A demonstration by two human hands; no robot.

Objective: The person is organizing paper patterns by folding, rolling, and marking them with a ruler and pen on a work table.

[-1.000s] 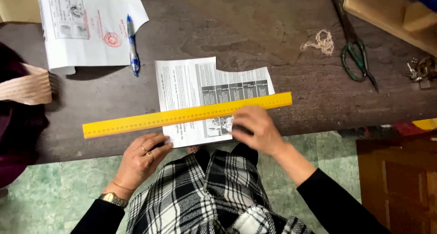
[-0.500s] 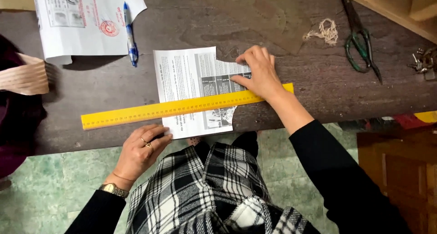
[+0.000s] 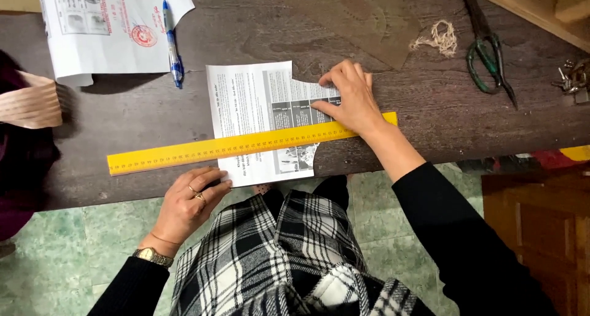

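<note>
two hands are at work on one printed sheet (image 3: 258, 104) that lies in the middle of the dark wooden surface (image 3: 430, 116), its near edge hanging a little over the near rim. i see a long yellow ruler (image 3: 184, 151) laid across the sheet, slanting slightly so its right end sits farther from me than its left. my right hand (image 3: 350, 101) is spread flat, fingers (image 3: 335, 76) released and pressing down on the sheet's far right corner, with the heel of the hand resting over the ruler's right end. my left hand (image 3: 187, 205) is at the near edge of the surface, just below the ruler; its fingers are curled, and the tips pinch the sheet's near left corner. a ring shows on that hand and a watch (image 3: 149, 254) on its wrist. far left lies a larger white document (image 3: 104, 33) with a blue pen (image 3: 172, 42) along its right side. far right are dark-handled scissors (image 3: 488, 52), with a small tangle of twine (image 3: 439, 36) just to their left and a small cluster of metal bits (image 3: 571, 79) at the right edge.
</note>
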